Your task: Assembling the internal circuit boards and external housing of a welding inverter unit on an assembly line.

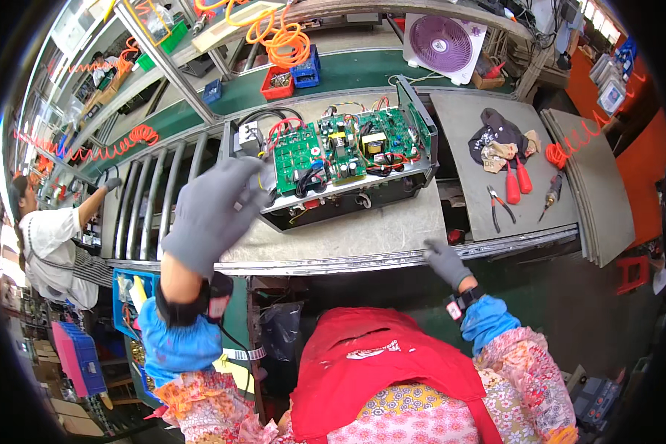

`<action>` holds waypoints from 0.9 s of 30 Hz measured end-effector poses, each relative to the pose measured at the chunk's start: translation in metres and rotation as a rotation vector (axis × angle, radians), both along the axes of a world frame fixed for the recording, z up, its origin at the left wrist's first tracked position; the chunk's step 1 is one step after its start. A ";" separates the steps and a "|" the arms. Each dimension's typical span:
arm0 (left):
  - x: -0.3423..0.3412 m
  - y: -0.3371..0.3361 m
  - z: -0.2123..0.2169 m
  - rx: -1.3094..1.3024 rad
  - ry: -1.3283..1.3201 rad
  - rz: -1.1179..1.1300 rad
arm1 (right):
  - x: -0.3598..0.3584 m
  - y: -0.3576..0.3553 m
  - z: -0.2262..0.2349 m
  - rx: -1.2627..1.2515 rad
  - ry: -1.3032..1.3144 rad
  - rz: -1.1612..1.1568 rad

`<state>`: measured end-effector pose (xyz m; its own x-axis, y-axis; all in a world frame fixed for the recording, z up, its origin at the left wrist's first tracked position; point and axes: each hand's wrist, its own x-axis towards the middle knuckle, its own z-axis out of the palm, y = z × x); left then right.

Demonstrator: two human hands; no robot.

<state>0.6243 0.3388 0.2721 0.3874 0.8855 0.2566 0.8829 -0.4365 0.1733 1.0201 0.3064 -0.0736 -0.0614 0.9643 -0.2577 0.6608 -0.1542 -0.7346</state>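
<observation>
The unit (pixel 355 159), a black open chassis with green circuit boards, sits at the centre of the frame on the grey surface (pixel 333 240). Rollers (pixel 155 200) adjoin at left. Upper centre: a red bin (pixel 277 83) of small parts, a blue bin (pixel 305 72) beside it, and an orange coiled hose (pixel 288 48) hanging above. A fan (pixel 442 44) stands at upper right. On the grey panel (pixel 466 189) right of centre lie a dark cloth (pixel 496 137), two red-handled tools (pixel 512 186), pliers (pixel 502 207) with handles parted, and a slim driver (pixel 551 194). Stacked boards (pixel 596 192) stand at the right. A co-worker (pixel 55 240) is at far left.

Obstruction: the left hand (pixel 216 213), grey-gloved and somewhat blurred, covers part of the surface and overlaps the unit's left end. Its fingers point rightward; the underside is hidden, so grip and contact cannot be determined.

The right hand (pixel 446 265), also gloved, is at the surface's front edge, lower right of the unit and apart from it. Its fingers are loosely extended; contact with the edge cannot be determined.
</observation>
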 end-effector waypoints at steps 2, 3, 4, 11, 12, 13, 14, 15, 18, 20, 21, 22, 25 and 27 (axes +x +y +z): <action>-0.051 0.018 -0.041 0.140 0.026 0.243 | -0.002 0.025 0.003 0.048 0.077 -0.001; -0.081 0.030 -0.067 0.266 0.132 0.290 | -0.005 0.039 0.010 0.039 0.164 -0.036; -0.086 0.038 -0.077 0.208 0.171 0.395 | -0.008 0.051 0.017 0.032 0.250 -0.074; -0.083 0.078 -0.161 0.278 -0.233 0.407 | -0.016 0.035 0.002 -0.116 0.413 -0.267; -0.076 0.080 -0.163 0.324 -0.260 0.380 | -0.012 0.027 -0.008 -0.117 0.406 -0.289; -0.078 0.077 -0.161 0.366 -0.266 0.350 | -0.009 0.021 -0.014 -0.094 0.289 -0.284; -0.078 0.076 -0.159 0.364 -0.277 0.357 | -0.005 0.015 -0.019 -0.072 0.170 -0.277; -0.077 0.076 -0.160 0.358 -0.292 0.360 | 0.000 0.008 -0.021 -0.077 0.159 -0.286; -0.085 0.077 -0.161 0.393 -0.310 0.302 | -0.003 -0.001 0.002 -0.237 0.295 -0.561; -0.085 0.076 -0.157 0.364 -0.324 0.311 | -0.008 0.000 0.020 -0.235 0.289 -0.624; -0.084 0.076 -0.157 0.344 -0.336 0.316 | -0.008 -0.002 0.026 -0.223 0.289 -0.688; -0.085 0.078 -0.159 0.351 -0.351 0.299 | 0.004 -0.003 0.017 -0.253 0.293 -0.689; -0.083 0.075 -0.166 0.324 -0.406 0.346 | 0.032 0.001 0.009 -0.250 0.222 -0.716; -0.078 0.073 -0.167 0.243 -0.463 0.401 | 0.055 0.007 0.011 -0.248 0.221 -0.742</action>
<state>0.5463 0.4120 0.1056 -0.1588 0.8338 0.5287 0.8430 -0.1643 0.5122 1.0755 0.3132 -0.0626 0.4967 0.6907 -0.5255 0.1668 -0.6702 -0.7232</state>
